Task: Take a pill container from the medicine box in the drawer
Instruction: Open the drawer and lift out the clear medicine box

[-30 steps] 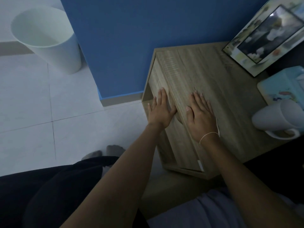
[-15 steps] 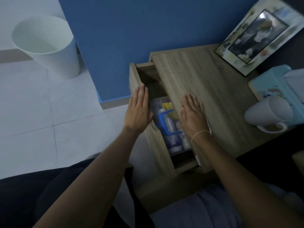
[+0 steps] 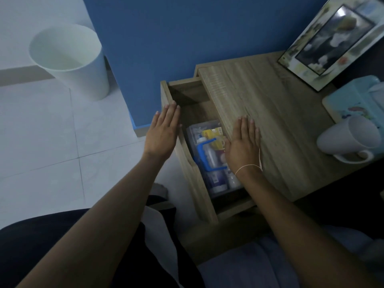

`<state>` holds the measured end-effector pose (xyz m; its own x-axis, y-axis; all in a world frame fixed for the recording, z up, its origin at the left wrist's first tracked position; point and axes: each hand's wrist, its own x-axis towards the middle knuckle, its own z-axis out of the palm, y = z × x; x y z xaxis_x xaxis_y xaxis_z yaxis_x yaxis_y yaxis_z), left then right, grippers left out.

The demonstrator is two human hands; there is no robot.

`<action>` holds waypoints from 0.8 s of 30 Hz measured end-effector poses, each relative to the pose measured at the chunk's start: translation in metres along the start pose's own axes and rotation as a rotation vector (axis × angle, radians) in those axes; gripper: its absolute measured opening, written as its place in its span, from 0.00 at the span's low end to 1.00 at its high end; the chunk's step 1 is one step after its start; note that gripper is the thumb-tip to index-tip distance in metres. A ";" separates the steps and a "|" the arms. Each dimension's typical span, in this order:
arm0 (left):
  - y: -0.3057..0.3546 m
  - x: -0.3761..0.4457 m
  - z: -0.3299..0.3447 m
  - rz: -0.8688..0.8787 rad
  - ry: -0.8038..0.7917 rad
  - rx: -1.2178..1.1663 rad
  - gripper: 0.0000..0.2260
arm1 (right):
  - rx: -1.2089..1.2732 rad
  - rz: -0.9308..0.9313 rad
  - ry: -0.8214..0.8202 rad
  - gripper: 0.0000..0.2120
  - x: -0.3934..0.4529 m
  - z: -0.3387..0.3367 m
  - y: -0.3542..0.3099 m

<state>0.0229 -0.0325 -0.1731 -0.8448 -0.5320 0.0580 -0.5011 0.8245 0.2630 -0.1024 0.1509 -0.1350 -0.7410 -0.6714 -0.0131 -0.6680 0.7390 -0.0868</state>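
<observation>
drawer (image 3: pixel 187 129) sits further out than half a second ago, pulled toward 9 o'clock; a second ago it was shut. my left hand (image 3: pixel 163 132) lies flat on the drawer front, fingers straight and close together, gripping nothing. my right hand (image 3: pixel 244 142) rests flat on the nightstand (image 3: pixel 276 113) top edge, fingers together, empty. medicine box (image 3: pixel 209 156) now shows in the drawer between my hands, clear with a blue handle (image 3: pixel 202 154); bottles inside, which is the pill container i cannot tell. lid looks closed; opening it is next, i judge.

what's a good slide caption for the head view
Both open hands, left and right, flank an open wooden drawer holding a clear plastic medicine box with blue handle.
</observation>
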 end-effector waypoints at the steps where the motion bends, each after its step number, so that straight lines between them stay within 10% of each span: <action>1: -0.005 -0.001 -0.001 0.018 -0.010 0.016 0.24 | 0.004 -0.012 0.004 0.30 0.000 -0.001 0.001; 24: -0.053 -0.043 -0.048 -0.087 -0.084 0.108 0.25 | 0.241 -0.068 0.103 0.20 -0.008 -0.012 -0.002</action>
<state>0.0945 -0.0624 -0.1433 -0.8076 -0.5882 -0.0427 -0.5867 0.7941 0.1584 -0.0962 0.1556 -0.1224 -0.7063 -0.7007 0.1009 -0.6901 0.6497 -0.3188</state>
